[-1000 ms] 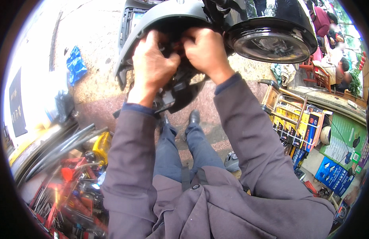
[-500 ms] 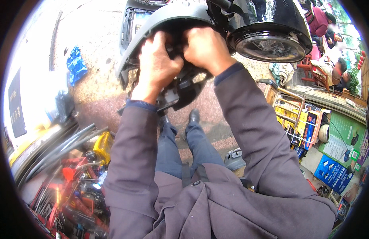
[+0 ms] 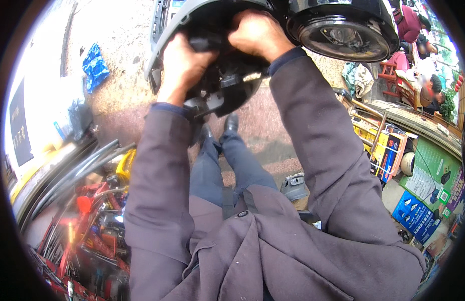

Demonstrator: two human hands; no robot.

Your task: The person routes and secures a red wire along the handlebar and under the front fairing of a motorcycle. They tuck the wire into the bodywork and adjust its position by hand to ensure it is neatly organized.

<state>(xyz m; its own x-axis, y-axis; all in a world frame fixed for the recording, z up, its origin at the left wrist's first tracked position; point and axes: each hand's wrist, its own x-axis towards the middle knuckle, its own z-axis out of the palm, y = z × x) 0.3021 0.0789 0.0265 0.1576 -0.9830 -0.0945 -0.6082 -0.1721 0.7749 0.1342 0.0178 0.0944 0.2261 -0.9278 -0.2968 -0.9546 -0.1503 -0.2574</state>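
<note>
A curved panel (image 3: 178, 24) of grey plastic with a black hollow underside fills the top middle, beside a round headlight (image 3: 350, 36) in a glossy black housing. My left hand (image 3: 184, 64) is at the panel's left inner side, closed on its edge, the thumb pointing right; it is slightly blurred. Curled at the right inside the dark hollow, my right hand (image 3: 260, 36) has its fingertips hidden, so what they pinch does not show. Black brackets (image 3: 225, 98) hang from the panel's underside between my forearms.
Red tools and parts (image 3: 92, 236) lie heaped at the lower left beside grey tubes (image 3: 77, 175). A blue plastic bag (image 3: 95, 67) lies on the ground. Boxes in a wire rack (image 3: 385, 150) stand at the right, near a green sign board (image 3: 433, 173). Seated people (image 3: 428, 90) are farther off.
Both hands and the panel have shifted up in the view, the left hand also slightly left. The left thumb stands farther from its fingers. The headlight sits a little higher in the view.
</note>
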